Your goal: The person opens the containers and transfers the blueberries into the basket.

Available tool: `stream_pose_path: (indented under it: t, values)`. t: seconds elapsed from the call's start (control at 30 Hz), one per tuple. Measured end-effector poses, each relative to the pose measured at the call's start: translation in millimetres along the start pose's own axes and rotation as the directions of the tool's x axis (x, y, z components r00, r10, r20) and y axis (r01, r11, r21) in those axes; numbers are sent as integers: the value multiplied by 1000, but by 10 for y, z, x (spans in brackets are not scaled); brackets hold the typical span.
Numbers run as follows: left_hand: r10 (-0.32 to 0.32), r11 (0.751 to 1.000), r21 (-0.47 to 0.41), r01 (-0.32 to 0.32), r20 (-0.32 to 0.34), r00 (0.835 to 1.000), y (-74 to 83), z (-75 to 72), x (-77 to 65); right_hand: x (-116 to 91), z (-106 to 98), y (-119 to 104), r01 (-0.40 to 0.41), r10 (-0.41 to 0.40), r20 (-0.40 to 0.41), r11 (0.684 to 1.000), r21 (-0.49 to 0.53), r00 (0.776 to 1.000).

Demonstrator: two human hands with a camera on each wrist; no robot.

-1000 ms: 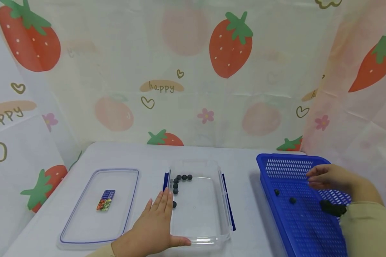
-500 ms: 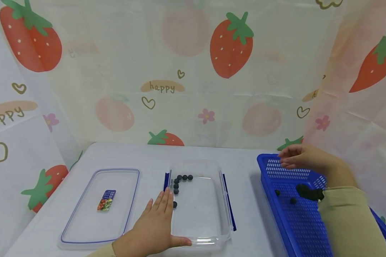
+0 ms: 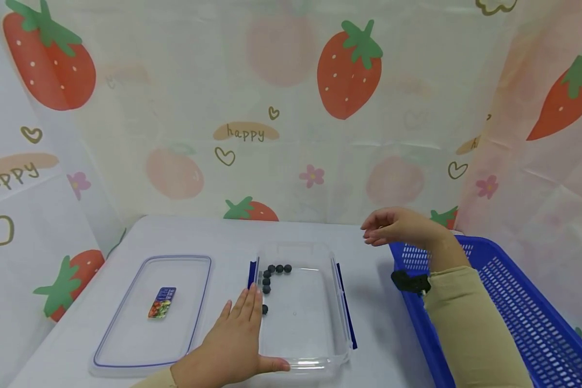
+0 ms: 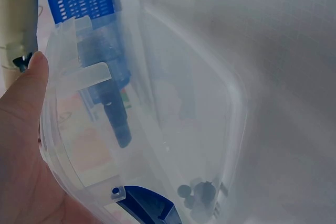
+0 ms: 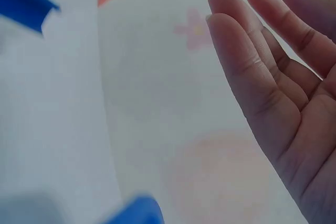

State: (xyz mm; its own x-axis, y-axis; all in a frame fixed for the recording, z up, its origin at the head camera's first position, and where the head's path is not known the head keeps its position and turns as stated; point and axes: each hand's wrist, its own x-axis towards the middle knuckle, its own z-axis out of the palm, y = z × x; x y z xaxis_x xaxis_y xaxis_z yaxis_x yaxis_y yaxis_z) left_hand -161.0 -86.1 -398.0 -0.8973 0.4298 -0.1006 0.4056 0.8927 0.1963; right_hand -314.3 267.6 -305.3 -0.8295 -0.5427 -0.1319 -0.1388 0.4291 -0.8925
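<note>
A clear rectangular container [image 3: 300, 323] with blue side latches stands mid-table. Along its left and far sides lie several small dark round balls [image 3: 279, 269], blueberry-like. My left hand [image 3: 233, 334] rests against its near left corner, palm along the wall, fingers straight and thumb over the near rim. In the left wrist view the thumb [image 4: 35, 69] lies by the clear wall. My right hand [image 3: 400, 227] hangs in the air at the basket's far left corner, fingers bent toward the left. Its palm [image 5: 310, 124] shows nothing in the right wrist view; whether the fingertips pinch something is hidden.
At right stands a blue perforated basket [image 3: 494, 253], partly covered by the right sleeve [image 3: 470, 323]. A clear lid [image 3: 126, 334] with a blue seal and a colourful label [image 3: 162, 303] lies at left. A strawberry-print curtain [image 3: 291, 108] backs the table.
My right hand has moved left from over the basket to its far left corner, rising a little. The left hand, container and balls in it stay put.
</note>
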Motion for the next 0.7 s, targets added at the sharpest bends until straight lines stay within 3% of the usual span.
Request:
stream_pose_path:
  t: [0.27, 0.7]
  values:
    - [-2, 1000, -8, 2, -7, 1000, 7, 8, -1, 349, 344, -106, 36, -38, 85, 999, 21, 996]
    - [-18, 1000, -2, 18, 1, 1000, 26, -16, 8, 735, 951, -257, 54, -60, 135, 997, 53, 989]
